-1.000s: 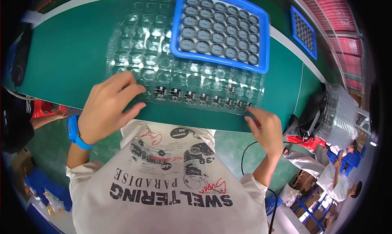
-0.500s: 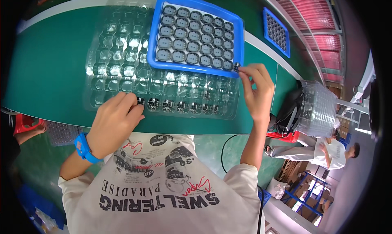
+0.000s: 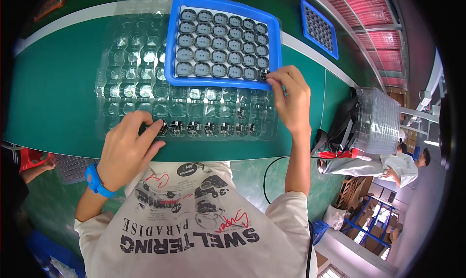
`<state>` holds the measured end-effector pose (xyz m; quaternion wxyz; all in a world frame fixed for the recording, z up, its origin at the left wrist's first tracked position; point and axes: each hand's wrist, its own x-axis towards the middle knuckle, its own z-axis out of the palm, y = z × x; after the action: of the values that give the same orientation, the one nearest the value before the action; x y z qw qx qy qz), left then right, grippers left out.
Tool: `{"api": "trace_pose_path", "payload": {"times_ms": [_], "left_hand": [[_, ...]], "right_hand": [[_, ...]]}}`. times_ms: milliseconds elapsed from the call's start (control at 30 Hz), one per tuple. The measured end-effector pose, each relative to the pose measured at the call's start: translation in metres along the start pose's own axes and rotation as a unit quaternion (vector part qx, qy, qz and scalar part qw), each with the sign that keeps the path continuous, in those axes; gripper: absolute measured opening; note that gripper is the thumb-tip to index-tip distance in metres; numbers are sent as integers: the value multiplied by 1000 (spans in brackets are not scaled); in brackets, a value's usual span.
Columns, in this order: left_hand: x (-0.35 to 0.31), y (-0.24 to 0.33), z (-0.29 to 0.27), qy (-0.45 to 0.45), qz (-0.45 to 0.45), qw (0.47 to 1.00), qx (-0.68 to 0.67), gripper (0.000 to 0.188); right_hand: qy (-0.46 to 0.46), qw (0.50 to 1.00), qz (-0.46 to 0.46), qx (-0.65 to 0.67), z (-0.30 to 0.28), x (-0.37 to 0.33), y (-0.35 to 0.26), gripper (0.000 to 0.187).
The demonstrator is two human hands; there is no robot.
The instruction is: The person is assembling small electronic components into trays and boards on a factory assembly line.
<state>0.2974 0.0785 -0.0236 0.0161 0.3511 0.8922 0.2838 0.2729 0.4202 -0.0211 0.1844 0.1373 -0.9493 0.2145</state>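
Can see, as the largest, a green table [image 3: 58,98] running across the view. Near its front edge, can see a transparent blister sheet [image 3: 177,108] with many rounded pockets, and at far right, well apart, a stack of clear trays [image 3: 377,120]. Over the rear right part of the blister sheet, can see a blue tray [image 3: 171,50], covering some pockets.

Next in size, can see the left hand [image 3: 127,149] at the front of the blister sheet, with curved fingers and thumb spread from forefinger; cannot tell if pinching anything. Can see the right hand [image 3: 291,96] at the near right corner of the blue tray, with thumb and forefinger pressed together.

Smaller, can see grey round parts [image 3: 219,57], set in close rows inside the blue tray. As the smallest, can see dark circuit boards [image 3: 194,128] in the front pockets, with the leftmost just beside the left fingertips. Pinched by the right hand, can see one small board [image 3: 264,74] at the tray's corner; cannot tell if touching the grey part there.
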Motion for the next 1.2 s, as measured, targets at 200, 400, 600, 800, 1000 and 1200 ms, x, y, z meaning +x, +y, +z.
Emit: {"api": "trace_pose_path", "payload": {"times_ms": [200,400,600,800,1000,1200], "left_hand": [[-1,-9,3,-23,22,999,-14,27],[-2,-10,9,15,37,998,-46,21],[-4,-14,11,50,53,995,-65,17],[-5,-16,15,69,54,993,-82,16],[-5,-24,21,79,48,990,-110,18],[-6,-21,20,90,40,989,-113,16]], "right_hand": [[31,999,39,4,-15,1,-3,10],[-4,999,36,4,-9,-1,-3,9],[-24,999,28,8,-7,3,-7,9],[-11,998,54,14,-9,5,-5,10],[-28,998,58,17,4,3,-2,9],[-41,997,57,22,4,4,-4,9]]}}
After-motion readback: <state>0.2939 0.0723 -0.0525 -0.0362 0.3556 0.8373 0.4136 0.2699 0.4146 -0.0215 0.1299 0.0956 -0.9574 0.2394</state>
